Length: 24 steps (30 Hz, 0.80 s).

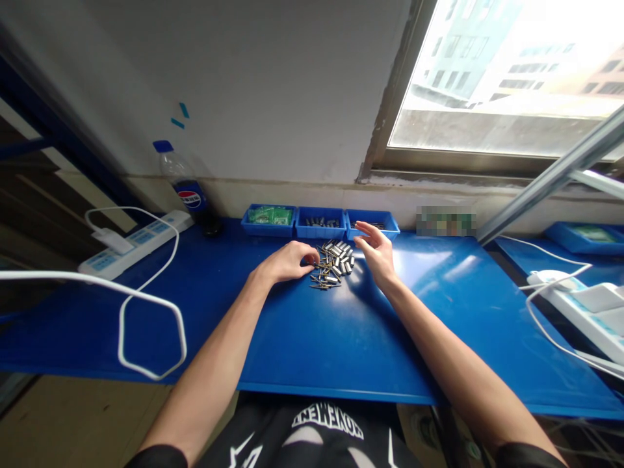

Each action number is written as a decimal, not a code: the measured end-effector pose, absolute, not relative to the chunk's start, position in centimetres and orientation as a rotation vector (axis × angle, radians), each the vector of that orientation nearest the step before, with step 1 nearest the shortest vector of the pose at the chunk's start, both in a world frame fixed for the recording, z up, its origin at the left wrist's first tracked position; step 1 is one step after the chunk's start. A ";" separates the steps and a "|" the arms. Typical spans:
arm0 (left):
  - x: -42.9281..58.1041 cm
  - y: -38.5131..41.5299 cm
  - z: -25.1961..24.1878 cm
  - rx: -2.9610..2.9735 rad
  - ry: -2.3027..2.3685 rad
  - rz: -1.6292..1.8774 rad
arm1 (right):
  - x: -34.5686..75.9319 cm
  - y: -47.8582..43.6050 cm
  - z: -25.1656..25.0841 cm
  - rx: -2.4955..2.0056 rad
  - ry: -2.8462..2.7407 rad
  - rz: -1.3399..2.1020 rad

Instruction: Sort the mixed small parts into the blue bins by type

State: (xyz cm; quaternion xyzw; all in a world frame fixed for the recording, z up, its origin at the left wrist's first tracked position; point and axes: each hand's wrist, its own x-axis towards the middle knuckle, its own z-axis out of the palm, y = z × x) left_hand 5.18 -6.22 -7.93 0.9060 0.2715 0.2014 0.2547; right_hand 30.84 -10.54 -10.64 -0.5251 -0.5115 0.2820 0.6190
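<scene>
On the blue table lies a loose pile of small metal parts (344,259): short silver cylinders and thin pointed pins, some with brass-coloured stretches. My left hand (292,262) is at the pile's left edge, its fingers curled and thumb and fingertips pinched together among the pins; what sits between them is too small to make out. My right hand (377,252) hovers just right of the pile, fingers apart, holding nothing. Behind it, partly covered by its fingers, is the right blue bin (394,229) with thin dark pieces. The middle blue bin (320,232) contains small metal pieces.
A left blue bin (268,230) holds green packets. A cola bottle (188,188) stands against the wall, near a white power strip (136,244). White cable (182,325) loops over the table's left side. At right are a metal strut (546,175) and another power strip (580,309).
</scene>
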 end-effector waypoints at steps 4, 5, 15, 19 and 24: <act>5.3 -6.0 -8.4 2.448 0.742 0.515 | 30.5 -10.7 -10.7 -1.191 -1.199 0.684; 5.3 -6.1 -8.3 2.451 0.740 0.510 | 30.4 -10.7 -10.7 -1.185 -1.200 0.689; 6.2 -7.0 -6.7 2.225 0.725 0.950 | 30.2 -11.1 -10.1 -1.175 -1.191 0.755; 7.4 -7.4 -6.9 2.091 0.724 1.165 | 29.7 -11.7 -9.4 -1.124 -1.278 0.908; 8.1 -7.8 -7.4 2.019 0.714 1.192 | 28.9 -12.5 -8.4 -1.067 -1.338 1.072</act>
